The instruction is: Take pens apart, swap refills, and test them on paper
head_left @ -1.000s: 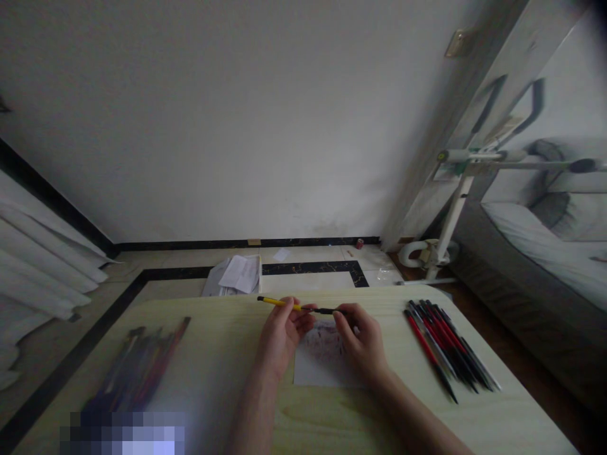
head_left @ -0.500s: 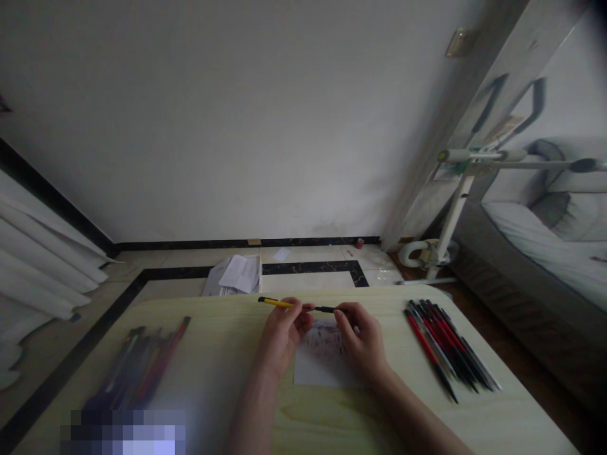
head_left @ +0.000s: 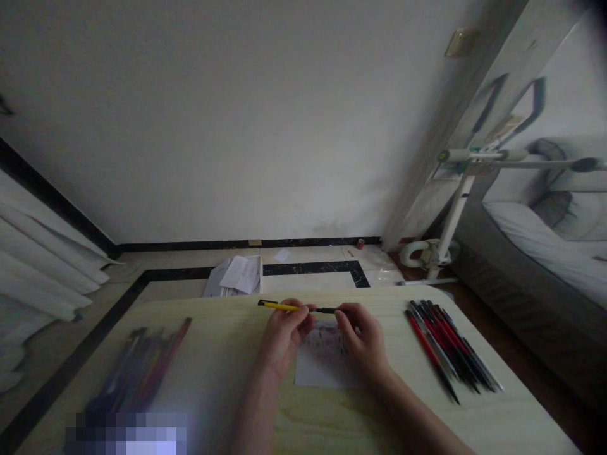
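My left hand pinches a slim yellow pen barrel with a black end pointing left. My right hand grips a slender black pen part, held in line with the yellow barrel. The two pieces meet or nearly meet at my left fingertips; whether they are joined I cannot tell. Under both hands lies a white sheet of paper with dark and reddish scribbles. Much of the black part is hidden inside my right fingers.
Several red, black and clear pens lie in a row at the table's right. A blurred bunch of pens is at the left. Beyond the pale wooden table, papers sit on the floor, and exercise equipment stands right.
The fingers of my left hand have shifted slightly to the right, and more of the yellow barrel shows between them. My right hand stays almost where it was.
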`<action>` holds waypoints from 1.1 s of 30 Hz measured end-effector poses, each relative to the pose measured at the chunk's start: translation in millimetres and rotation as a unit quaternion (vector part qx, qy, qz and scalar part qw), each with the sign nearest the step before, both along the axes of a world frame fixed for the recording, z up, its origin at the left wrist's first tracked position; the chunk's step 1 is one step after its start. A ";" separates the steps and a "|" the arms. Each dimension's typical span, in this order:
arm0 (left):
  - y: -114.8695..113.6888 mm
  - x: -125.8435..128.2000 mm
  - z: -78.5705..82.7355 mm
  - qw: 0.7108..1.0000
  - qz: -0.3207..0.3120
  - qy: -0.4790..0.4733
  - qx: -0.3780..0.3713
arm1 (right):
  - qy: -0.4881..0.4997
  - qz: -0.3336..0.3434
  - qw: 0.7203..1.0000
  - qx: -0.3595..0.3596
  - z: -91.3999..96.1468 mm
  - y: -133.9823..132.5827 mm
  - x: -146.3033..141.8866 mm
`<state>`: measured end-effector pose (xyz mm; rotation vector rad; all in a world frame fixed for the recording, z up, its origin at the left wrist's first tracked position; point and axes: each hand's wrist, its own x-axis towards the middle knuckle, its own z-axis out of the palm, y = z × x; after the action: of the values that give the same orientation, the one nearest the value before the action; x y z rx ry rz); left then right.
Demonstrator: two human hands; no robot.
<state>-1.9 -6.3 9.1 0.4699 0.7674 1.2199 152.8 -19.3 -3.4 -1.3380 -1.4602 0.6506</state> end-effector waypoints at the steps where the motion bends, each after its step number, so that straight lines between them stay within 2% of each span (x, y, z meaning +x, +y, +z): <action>1: 0.1 0.2 0.1 1.000 0.002 0.001 -0.003 | -0.002 -0.001 1.000 0.001 -0.1 0.0 0.1; 16: 0.2 1.8 0.0 1.000 0.007 0.013 -0.004 | -0.008 0.001 1.000 0.000 -0.4 0.1 0.6; 23: 0.0 2.1 -1.0 1.000 -0.009 0.022 0.002 | -0.007 -0.005 1.000 0.003 -0.6 0.0 0.2; 33: -0.1 4.1 -2.3 0.999 0.014 0.044 0.020 | -0.025 0.004 1.000 -0.002 -0.5 -0.7 2.1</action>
<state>2.3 -6.4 6.8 0.5501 0.8273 1.2500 154.9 -19.9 -3.9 -1.3604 -1.5050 0.6294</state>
